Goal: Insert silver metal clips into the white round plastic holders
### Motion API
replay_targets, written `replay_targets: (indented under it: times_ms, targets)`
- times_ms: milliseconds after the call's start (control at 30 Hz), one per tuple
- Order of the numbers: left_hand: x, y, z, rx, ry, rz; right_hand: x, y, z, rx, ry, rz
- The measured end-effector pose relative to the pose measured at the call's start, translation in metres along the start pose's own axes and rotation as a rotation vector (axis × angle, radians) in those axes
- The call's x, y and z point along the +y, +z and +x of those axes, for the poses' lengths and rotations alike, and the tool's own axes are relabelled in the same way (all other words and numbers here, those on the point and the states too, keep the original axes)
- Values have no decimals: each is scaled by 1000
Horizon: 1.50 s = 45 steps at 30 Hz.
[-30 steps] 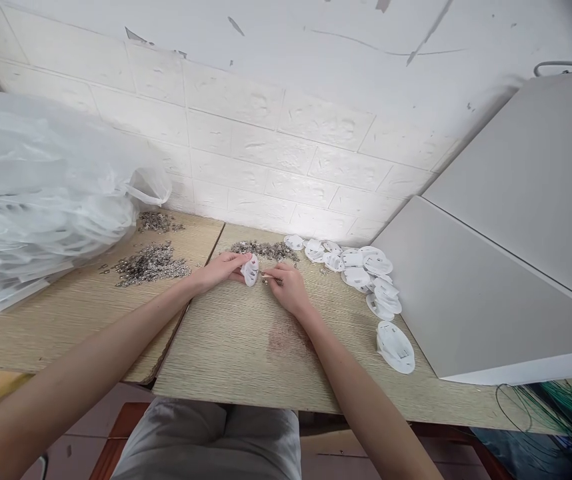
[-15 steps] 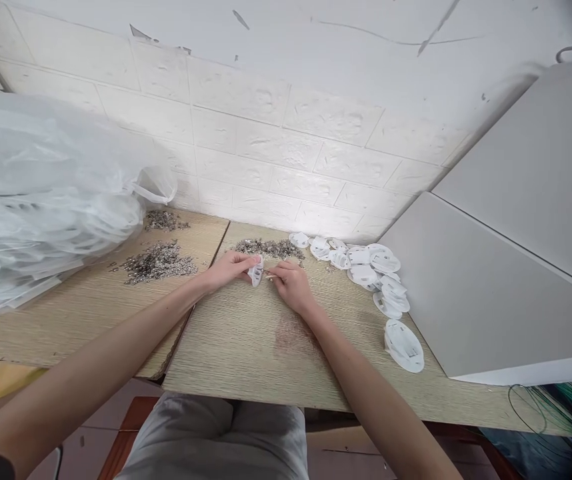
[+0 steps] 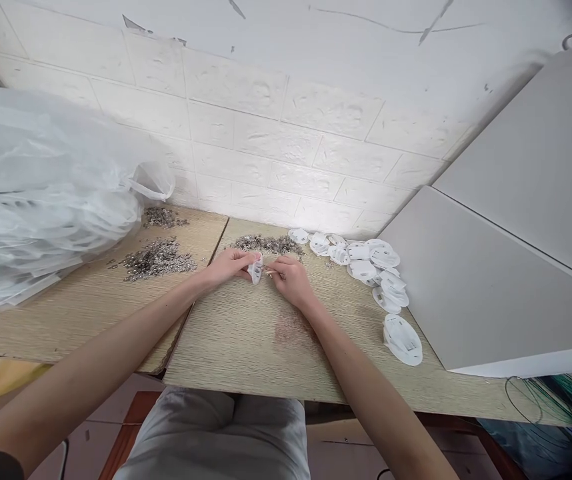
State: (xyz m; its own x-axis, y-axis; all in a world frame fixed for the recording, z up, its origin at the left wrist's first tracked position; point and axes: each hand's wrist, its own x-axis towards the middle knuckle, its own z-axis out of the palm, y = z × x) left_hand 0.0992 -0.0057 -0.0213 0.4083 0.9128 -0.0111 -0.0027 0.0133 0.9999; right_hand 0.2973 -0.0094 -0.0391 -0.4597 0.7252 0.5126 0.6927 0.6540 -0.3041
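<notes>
Between the thumb and fingers of my left hand [image 3: 229,264] is a small round white plastic piece [image 3: 255,269] with slots, tilted up on edge above the table. My right hand [image 3: 289,279] is closed just to the right of it, pinching a thin, small item at the fingertips; its kind is too small to make out. The fingertips come close to the white piece's face, and I cannot tell whether they touch. Just behind both hands lies a heap of small metal parts [image 3: 266,245].
White plastic discs [image 3: 363,270] lie along the table's back right, with a separate stack [image 3: 403,340] nearer me. Two metal-part heaps [image 3: 159,260] sit at left beside a large clear bag [image 3: 51,193] of white pieces. A grey panel [image 3: 496,280] borders the right; green wires [image 3: 561,400] lie there.
The whole view has shifted slightly. My hands hold nearly the same pose, with the right fingertips a touch farther from the white piece.
</notes>
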Motion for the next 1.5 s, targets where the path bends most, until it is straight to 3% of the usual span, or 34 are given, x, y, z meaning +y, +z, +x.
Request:
replay_targets:
  times_ms: [567,1500]
  targets:
    - [2,0,0,-16,-11,9,-2,-6,-4,-34,-8,-54]
    - [-4,4,0,24,55,59,-2,4,-1,12,-124,-23]
